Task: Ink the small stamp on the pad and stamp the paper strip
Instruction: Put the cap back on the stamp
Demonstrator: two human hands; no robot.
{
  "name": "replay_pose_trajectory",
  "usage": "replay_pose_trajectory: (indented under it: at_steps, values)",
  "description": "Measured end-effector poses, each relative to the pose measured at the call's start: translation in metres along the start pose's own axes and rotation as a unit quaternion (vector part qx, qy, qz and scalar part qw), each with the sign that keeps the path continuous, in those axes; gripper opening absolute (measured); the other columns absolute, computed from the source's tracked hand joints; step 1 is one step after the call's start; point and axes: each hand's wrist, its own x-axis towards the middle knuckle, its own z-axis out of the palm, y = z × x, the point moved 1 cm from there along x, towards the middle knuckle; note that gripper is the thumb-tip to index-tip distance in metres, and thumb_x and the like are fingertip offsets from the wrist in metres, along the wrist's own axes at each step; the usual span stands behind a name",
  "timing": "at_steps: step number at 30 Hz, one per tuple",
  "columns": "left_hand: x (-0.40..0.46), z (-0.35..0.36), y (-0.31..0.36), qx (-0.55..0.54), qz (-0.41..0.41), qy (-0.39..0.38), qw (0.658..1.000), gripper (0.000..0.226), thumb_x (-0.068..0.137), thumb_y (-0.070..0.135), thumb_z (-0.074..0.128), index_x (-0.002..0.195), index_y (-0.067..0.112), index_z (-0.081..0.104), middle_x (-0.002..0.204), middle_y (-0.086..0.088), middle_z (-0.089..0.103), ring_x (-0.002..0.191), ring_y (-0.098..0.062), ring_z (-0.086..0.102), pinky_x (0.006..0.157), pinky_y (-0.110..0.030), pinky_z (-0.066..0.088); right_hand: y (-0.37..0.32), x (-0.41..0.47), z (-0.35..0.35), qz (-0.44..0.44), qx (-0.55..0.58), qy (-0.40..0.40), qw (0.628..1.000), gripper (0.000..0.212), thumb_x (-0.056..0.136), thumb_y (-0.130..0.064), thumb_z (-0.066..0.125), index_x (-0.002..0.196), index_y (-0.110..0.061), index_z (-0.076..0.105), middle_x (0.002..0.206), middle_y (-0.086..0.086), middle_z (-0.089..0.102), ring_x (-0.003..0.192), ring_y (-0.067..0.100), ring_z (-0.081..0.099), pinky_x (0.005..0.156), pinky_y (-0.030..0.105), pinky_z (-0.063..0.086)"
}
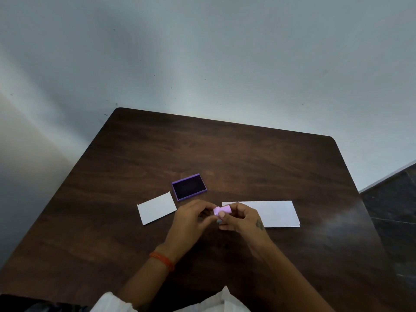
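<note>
A small pink stamp (221, 209) lies on its side between my two hands, just above the table. My right hand (242, 218) grips it with thumb and fingers. My left hand (193, 216) touches its left end with the fingertips. The open purple ink pad (189, 186), dark inside, sits on the table just beyond my left hand. The long white paper strip (276, 213) lies to the right, partly under my right hand.
A smaller white card (157, 208) lies left of my hands on the dark wooden table (225, 149). A pale wall stands behind the table's far edge. Dark floor tiles (394, 199) show at the right.
</note>
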Motion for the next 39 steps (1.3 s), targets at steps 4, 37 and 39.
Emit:
replay_pose_trajectory:
  at_steps: [4,37,39]
  values:
    - [-0.001,0.0,-0.001,-0.001,0.006,0.011,1.0,0.022,0.078,0.026,0.071,0.1,0.021,0.069,0.096,0.003,0.071,0.081,0.015,0.051,0.076,0.004,0.038,-0.001,-0.001,0.002,-0.012,-0.003,-0.007,1.0,0.014,0.073,-0.024,0.074,0.086,-0.019,0.07,0.091,0.006,0.073,0.08,0.018,0.072,0.069,0.03,0.061]
    - [-0.006,0.0,-0.039,-0.006,-0.121,0.025,0.992,0.048,0.079,0.013,0.069,0.124,0.023,0.054,0.122,0.001,0.06,0.095,-0.001,0.054,0.071,-0.001,0.04,0.012,0.032,0.033,-0.186,-0.34,0.102,0.916,0.048,0.072,-0.041,0.071,0.114,-0.021,0.059,0.11,0.002,0.066,0.087,0.007,0.057,0.07,0.013,0.041]
    - [-0.005,-0.008,-0.037,-0.004,-0.109,0.067,0.992,0.045,0.08,0.014,0.069,0.122,0.022,0.056,0.122,0.001,0.06,0.099,-0.002,0.053,0.077,-0.003,0.04,0.0,0.034,0.036,-0.2,-0.316,0.1,0.922,0.056,0.066,-0.039,0.073,0.117,-0.022,0.056,0.116,0.002,0.063,0.091,0.006,0.054,0.072,0.013,0.041]
